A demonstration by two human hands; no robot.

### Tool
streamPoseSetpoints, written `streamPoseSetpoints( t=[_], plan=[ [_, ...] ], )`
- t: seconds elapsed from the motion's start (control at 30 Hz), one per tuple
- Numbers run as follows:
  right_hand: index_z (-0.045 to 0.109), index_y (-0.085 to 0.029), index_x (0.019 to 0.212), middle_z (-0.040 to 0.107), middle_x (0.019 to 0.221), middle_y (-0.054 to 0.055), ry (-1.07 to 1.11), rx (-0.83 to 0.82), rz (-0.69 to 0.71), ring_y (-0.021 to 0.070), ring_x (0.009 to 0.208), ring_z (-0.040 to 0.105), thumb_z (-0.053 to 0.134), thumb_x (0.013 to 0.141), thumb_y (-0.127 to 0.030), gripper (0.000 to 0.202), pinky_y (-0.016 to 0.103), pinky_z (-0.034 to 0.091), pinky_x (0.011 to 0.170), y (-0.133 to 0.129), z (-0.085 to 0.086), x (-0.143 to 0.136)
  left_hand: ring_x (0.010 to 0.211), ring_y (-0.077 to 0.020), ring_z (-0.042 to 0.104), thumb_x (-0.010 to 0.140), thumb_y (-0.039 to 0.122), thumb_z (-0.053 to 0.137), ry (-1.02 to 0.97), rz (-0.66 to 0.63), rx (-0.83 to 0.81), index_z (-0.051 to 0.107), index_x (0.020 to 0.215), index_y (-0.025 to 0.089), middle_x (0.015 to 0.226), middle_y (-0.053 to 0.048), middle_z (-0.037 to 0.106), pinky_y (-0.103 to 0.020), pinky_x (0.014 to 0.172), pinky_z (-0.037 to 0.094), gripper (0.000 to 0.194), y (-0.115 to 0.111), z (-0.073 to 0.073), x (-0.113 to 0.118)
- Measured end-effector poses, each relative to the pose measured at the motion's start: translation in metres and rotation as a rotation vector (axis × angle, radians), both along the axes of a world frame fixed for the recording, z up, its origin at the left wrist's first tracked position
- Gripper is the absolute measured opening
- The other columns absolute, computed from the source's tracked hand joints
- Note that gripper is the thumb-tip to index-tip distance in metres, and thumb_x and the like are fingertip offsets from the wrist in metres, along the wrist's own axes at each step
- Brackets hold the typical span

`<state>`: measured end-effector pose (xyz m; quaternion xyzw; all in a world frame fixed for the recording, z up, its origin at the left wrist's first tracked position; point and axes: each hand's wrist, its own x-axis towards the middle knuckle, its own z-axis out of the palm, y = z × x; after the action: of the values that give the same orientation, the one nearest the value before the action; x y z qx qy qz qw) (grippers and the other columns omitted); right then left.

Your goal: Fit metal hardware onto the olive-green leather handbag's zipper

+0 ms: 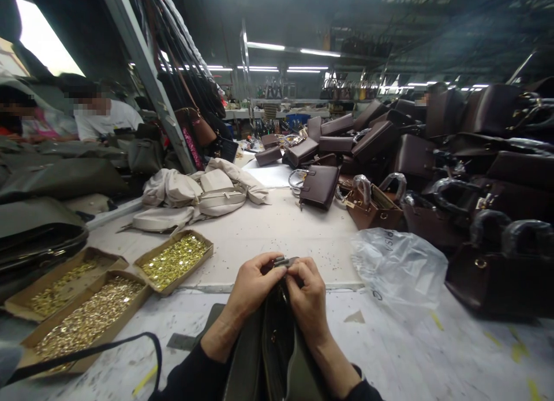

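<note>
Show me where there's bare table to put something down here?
Bare white table lies between the cardboard trays of gold fittings, the cream bags and the clear plastic bag. The right side is crowded with dark brown handbags.

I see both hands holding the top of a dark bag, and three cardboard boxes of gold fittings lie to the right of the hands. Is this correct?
Not quite. The head view shows the left hand and right hand at the top of the dark bag, but the three boxes of gold fittings lie to the left of the hands, not the right. To the right lies a clear plastic bag.
</note>
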<state>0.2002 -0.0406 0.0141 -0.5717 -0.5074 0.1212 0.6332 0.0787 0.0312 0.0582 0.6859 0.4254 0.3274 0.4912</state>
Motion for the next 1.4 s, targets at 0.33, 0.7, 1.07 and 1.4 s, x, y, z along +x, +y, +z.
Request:
streamPoseSetpoints(
  t=[0.33,0.7,1.07,1.4],
  plan=[
    [0.068,-0.025,0.093,0.061,0.096,0.003,-0.050,0.038,0.048,0.0182,0.092,0.062,0.053,0.096,-0.014,0.019,0.031,0.052,0.082,0.000,0.000,0.000,0.099,-0.0239,0.071,0.078,0.035,0.063,-0.011,-0.002,-0.009,0.075,0.108,0.016,0.105,-0.005,0.079,-0.032,0.089,0.055,0.038,0.002,-0.001,-0.004],
    [0.071,-0.025,0.100,0.062,0.106,0.006,-0.035,0.043,0.081,0.0197,0.103,0.064,0.054,0.094,-0.012,0.022,0.033,0.053,0.093,0.003,-0.004,-0.001,0.100,-0.0238,0.070,0.074,0.026,0.059,0.098,-0.035,0.066,0.075,0.111,0.017,0.107,-0.004,0.078,-0.031,0.090,0.054,0.042,0.001,0.002,-0.011],
    [0.069,-0.027,0.110,0.067,0.124,0.005,-0.135,0.103,0.539,0.0236,0.122,0.056,0.060,0.077,0.002,0.045,0.044,0.047,0.108,0.055,0.007,-0.060,0.106,-0.0290,0.070,0.074,0.030,0.064,0.259,0.254,0.171,0.077,0.108,0.017,0.110,-0.006,0.078,-0.039,0.099,0.052,0.039,0.004,0.030,-0.103],
    [0.069,-0.026,0.114,0.064,0.135,0.008,-0.096,0.093,0.692,0.0216,0.127,0.057,0.062,0.077,0.001,0.046,0.040,0.045,0.110,0.080,-0.016,-0.084,0.108,-0.0285,0.072,0.077,0.031,0.065,0.146,0.340,0.120,0.066,0.112,0.015,0.113,-0.011,0.076,-0.042,0.100,0.053,0.039,0.006,-0.001,-0.136]
  ],
)
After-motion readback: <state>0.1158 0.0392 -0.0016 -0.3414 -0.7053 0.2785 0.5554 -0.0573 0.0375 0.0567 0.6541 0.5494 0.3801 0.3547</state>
